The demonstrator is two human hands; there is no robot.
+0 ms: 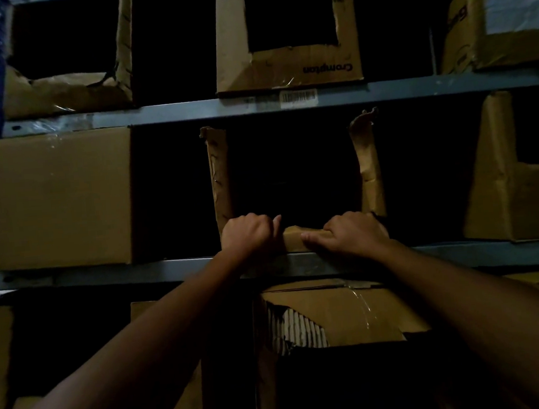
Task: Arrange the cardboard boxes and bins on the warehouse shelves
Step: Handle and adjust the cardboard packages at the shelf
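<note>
Torn matt cardboard bin [370, 164], metal shelf [189, 109].

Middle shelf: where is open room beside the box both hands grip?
Dark gaps flank the cut-front box: one toward the closed box, one toward the right bin; their depth is hidden. The left hand and right hand crowd its front lip.

Middle box [219, 176] interior too dark; shelf label [298, 98] print perhaps barcode, unreadable.
</note>
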